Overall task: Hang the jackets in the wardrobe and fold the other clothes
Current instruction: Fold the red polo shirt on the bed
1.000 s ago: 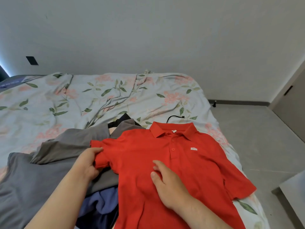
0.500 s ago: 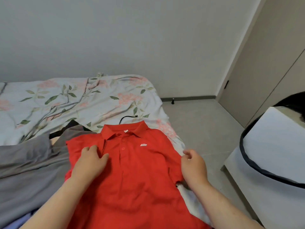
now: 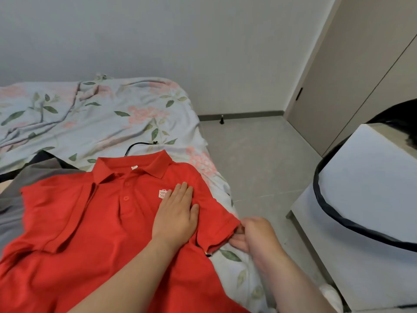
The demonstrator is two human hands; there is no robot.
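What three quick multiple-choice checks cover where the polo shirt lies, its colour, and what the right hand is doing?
1. The polo shirt lies:
A) on the floor
B) on the bed
C) in the wardrobe

2. Its colour is:
A) blue
B) grey
C) red

3. The right hand:
A) rests flat on the chest
B) hangs idle
C) pinches the sleeve

Answers:
1 B, it is spread front-up on the floral cover.
2 C, the whole shirt is red.
3 C, its fingers close on the sleeve's end, while the left hand presses flat on the chest.
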